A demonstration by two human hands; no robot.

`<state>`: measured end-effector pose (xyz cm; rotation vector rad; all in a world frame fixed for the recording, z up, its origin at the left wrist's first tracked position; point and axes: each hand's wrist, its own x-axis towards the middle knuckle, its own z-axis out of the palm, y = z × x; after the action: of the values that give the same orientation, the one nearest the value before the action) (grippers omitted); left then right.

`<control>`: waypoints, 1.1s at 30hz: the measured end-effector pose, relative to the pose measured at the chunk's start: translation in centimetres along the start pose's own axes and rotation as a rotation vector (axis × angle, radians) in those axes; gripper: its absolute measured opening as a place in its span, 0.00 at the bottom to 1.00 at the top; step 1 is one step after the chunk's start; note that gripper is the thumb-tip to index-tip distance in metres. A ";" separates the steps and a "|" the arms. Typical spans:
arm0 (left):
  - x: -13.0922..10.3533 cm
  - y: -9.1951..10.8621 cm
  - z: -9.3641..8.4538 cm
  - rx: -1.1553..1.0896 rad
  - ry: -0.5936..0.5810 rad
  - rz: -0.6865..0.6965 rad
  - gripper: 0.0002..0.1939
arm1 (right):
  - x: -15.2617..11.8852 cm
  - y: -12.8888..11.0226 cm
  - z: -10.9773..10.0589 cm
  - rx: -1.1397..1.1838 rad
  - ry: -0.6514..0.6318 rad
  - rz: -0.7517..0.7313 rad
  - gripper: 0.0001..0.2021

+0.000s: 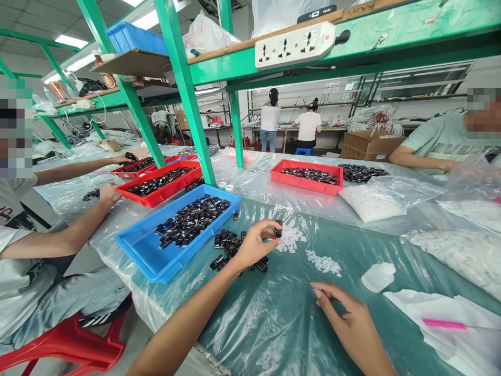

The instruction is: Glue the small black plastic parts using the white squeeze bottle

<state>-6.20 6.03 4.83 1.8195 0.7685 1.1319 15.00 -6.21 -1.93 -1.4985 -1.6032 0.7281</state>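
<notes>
Between the thumb and fingers of my left hand (258, 243) is a small glossy black plastic piece (278, 228), held up over the green table covering. Just behind it lies a pile of small white pieces (291, 238). Below my left wrist is a loose heap of similar black pieces (227, 241). My right hand (350, 318) is over the table at the lower right, thumb and index fingertips pinched together; anything between them is too small to make out. A second, finer pile of white bits (323, 262) lies just beyond those fingertips.
A blue tray (135, 245) of black pieces stands left, red trays (307, 186) farther back. Bags of white parts (376, 201), a white scoop-like piece (378, 277) and a pink stick (444, 324) lie right. A green post (188, 94) rises ahead. Co-workers sit at both sides.
</notes>
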 end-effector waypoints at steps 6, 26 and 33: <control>0.0 0.2 0.6 0.043 -0.009 0.037 0.11 | 0.0 0.1 0.0 -0.009 -0.006 -0.002 0.15; -1.8 -1.4 0.1 0.267 0.153 0.146 0.11 | 0.4 0.1 -0.7 -0.329 0.021 -0.274 0.12; -2.1 -0.9 1.0 0.013 0.122 0.008 0.14 | 0.5 -0.3 -0.9 -0.421 0.033 -0.386 0.12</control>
<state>-6.17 4.41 2.98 1.7780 0.8407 1.2547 15.64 -5.83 -1.08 -1.4045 -2.0283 0.1533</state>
